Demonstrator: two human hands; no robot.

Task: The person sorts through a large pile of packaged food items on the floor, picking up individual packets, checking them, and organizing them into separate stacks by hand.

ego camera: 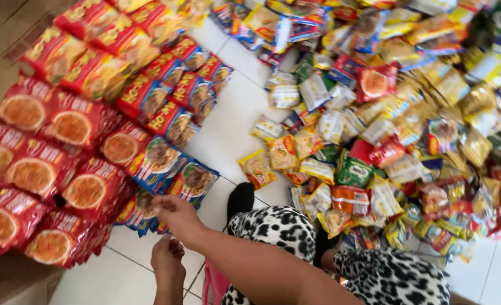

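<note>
My right hand [174,212] reaches left across my knee, and its fingers close on the edge of a blue noodle packet [193,182] at the near end of a blue stack. Just below it, my left hand [168,258] is raised with bunched fingers, close to the lower edge of the same blue packets. Whether it grips anything is hidden. Rows of red noodle packets [41,169] lie stacked to the left. My legs in black-and-white spotted trousers [276,229] and a black sock [240,197] are at the bottom.
A large loose heap of mixed small packets [386,130] covers the white tiled floor [228,124] on the right. More red-and-yellow packets [98,62] are stacked at top left. A cardboard box [7,277] sits bottom left, and something pink [214,285] lies by my leg.
</note>
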